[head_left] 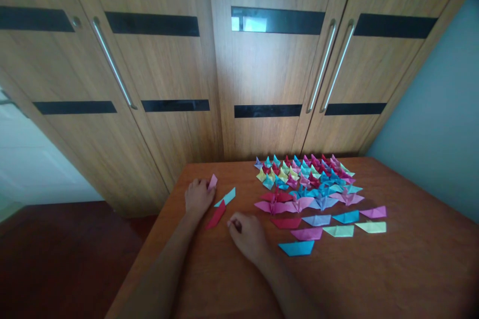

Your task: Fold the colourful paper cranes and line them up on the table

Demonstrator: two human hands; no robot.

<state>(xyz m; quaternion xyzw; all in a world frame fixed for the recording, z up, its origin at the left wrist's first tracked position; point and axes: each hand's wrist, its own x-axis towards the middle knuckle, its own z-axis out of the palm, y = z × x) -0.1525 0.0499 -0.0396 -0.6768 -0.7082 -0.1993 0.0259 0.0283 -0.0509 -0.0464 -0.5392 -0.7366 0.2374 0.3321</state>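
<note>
My left hand (pixel 198 197) rests on the wooden table (pixel 392 269) near its far left corner, fingers curled over a pink folded paper (pixel 212 181). Just right of it lie a light blue folded paper (pixel 225 197) and a red folded paper (pixel 216 215). My right hand (pixel 247 236) sits closed in a loose fist beside the red paper's lower end; whether it holds anything I cannot make out.
Many small folded paper pieces (pixel 307 177) in pink, blue, yellow and red lie in rows at the table's far middle, with flat boat-shaped folds (pixel 339 230) nearer me. Wooden wardrobe doors (pixel 262 70) stand behind the table. A blue wall (pixel 441 124) is at the right.
</note>
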